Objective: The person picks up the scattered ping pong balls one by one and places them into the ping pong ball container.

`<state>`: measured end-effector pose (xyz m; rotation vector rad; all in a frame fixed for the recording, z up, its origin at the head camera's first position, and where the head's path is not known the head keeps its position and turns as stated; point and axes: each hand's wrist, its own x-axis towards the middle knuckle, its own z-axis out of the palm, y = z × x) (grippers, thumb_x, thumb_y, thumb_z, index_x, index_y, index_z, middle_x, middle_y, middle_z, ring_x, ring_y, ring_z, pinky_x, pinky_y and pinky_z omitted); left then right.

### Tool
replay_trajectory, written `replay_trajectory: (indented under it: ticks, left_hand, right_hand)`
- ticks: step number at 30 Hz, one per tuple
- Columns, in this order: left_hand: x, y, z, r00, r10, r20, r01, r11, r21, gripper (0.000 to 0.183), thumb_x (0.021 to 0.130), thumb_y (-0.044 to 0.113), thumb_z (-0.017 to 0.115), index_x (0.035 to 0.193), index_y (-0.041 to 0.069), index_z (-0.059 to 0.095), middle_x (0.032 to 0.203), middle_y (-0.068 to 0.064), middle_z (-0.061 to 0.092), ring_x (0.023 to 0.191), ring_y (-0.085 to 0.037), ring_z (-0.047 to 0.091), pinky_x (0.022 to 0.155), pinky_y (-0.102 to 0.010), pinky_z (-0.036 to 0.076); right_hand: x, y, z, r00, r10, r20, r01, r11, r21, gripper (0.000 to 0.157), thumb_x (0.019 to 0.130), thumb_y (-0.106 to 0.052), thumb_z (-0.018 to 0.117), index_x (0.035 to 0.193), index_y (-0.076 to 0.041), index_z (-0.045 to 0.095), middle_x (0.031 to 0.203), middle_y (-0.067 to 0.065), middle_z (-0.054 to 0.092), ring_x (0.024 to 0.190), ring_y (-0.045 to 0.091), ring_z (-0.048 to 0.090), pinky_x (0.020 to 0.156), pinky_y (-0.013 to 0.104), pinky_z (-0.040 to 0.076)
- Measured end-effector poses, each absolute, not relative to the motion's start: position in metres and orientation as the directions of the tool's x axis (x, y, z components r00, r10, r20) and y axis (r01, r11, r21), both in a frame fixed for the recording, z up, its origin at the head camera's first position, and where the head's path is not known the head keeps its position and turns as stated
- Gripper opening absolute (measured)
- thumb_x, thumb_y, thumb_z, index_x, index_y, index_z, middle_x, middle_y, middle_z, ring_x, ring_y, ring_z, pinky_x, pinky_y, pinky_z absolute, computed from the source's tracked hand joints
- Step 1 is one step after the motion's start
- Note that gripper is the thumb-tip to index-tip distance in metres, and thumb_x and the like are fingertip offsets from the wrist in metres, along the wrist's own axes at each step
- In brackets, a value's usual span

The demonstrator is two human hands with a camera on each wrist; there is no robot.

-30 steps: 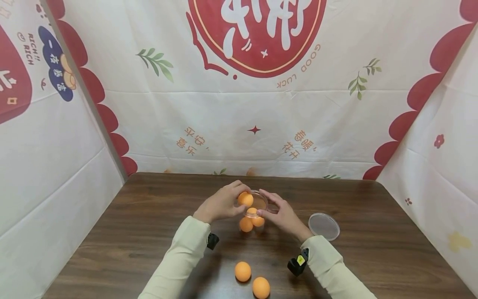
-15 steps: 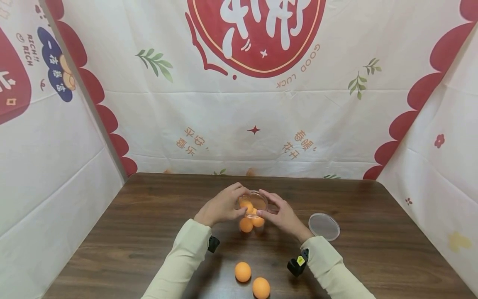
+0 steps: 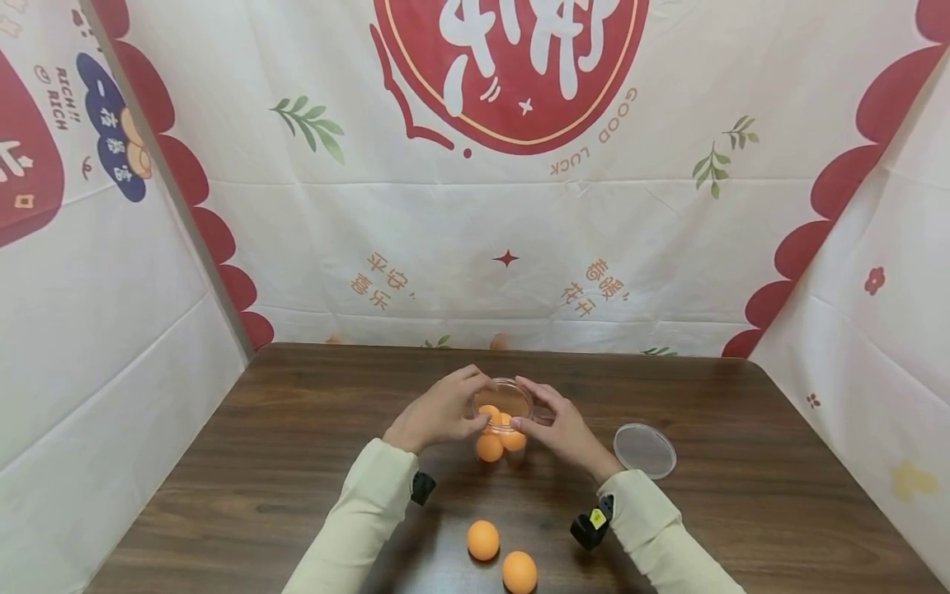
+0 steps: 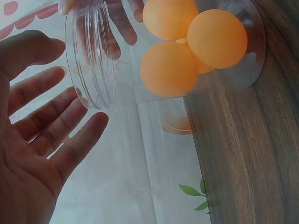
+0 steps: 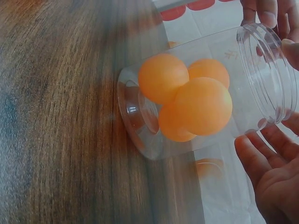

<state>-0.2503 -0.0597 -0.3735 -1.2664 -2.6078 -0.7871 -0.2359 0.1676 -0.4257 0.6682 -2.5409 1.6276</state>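
Observation:
A clear plastic jar (image 5: 215,135) stands upright on the table, its mouth uncovered. Several orange table tennis balls (image 4: 217,38) are piled inside it. My right hand (image 3: 557,425) holds the jar at the rim, thumb on the near side and fingers round the far side. On the opposite side of the mouth, my left hand (image 3: 443,408) is at the rim, with spread fingers and nothing between them. The left wrist view shows its palm (image 4: 28,163) facing the jar. Two more orange balls, one farther (image 3: 483,540) and one nearer (image 3: 519,572), lie on the table closer to me.
A round translucent lid (image 3: 644,450) lies flat on the table, right of the jar near my right wrist. The dark wood table (image 3: 297,462) ends at a printed cloth backdrop (image 3: 460,214), with cloth walls on both sides.
A second ago my left hand held an orange ball over the jar's mouth. The ball has dropped in onto the others, leaving that hand at the rim. My right hand has stayed put.

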Motion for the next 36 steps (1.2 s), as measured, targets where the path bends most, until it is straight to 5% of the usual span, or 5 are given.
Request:
replay_trajectory:
  ticks: [11, 19, 30, 36]
  left_hand:
    - [-0.227, -0.059, -0.371, -0.583, 0.739, 0.339, 0.807, 0.479, 0.345, 0.026, 0.082, 0.012, 0.071, 0.106, 0.007, 0.064, 0.106, -0.003, 0.059, 0.081, -0.013, 0.055, 0.073, -0.019, 0.048]
    - [-0.207, -0.06, -0.37, -0.568, 0.746, 0.348, 0.818, 0.464, 0.34, 0.024, 0.081, 0.012, 0.072, 0.103, 0.008, 0.064, 0.104, 0.0, 0.057, 0.072, -0.013, 0.053, 0.069, -0.015, 0.044]
    - [-0.182, -0.067, -0.38, -0.577, 0.77, 0.271, 0.807, 0.487, 0.335, 0.023, 0.082, 0.02, 0.073, 0.101, 0.013, 0.064, 0.102, 0.003, 0.056, 0.088, -0.006, 0.053, 0.079, -0.015, 0.047]
    - [-0.17, -0.069, -0.396, -0.609, 0.783, 0.123, 0.753, 0.523, 0.4, 0.031, 0.081, 0.024, 0.072, 0.109, 0.013, 0.065, 0.109, 0.004, 0.057, 0.093, -0.007, 0.054, 0.081, -0.017, 0.047]
  right_hand:
    - [-0.236, 0.169, -0.426, -0.899, -0.332, 0.285, -0.394, 0.331, -0.857, 0.063, 0.088, -0.017, 0.069, 0.143, -0.009, 0.042, 0.137, 0.023, 0.046, 0.123, 0.044, 0.048, 0.094, 0.04, 0.05]
    - [-0.235, 0.167, -0.426, -0.904, -0.327, 0.276, -0.376, 0.301, -0.876, 0.064, 0.086, -0.014, 0.07, 0.143, -0.006, 0.042, 0.135, 0.026, 0.045, 0.123, 0.045, 0.048, 0.096, 0.041, 0.048]
    - [-0.234, 0.166, -0.424, -0.907, -0.329, 0.264, -0.373, 0.334, -0.866, 0.064, 0.087, -0.017, 0.07, 0.143, -0.005, 0.042, 0.135, 0.021, 0.048, 0.123, 0.041, 0.05, 0.094, 0.037, 0.05]
    - [-0.235, 0.166, -0.424, -0.903, -0.326, 0.281, -0.387, 0.331, -0.86, 0.064, 0.086, -0.015, 0.07, 0.142, -0.003, 0.042, 0.135, 0.021, 0.049, 0.122, 0.041, 0.051, 0.093, 0.037, 0.05]
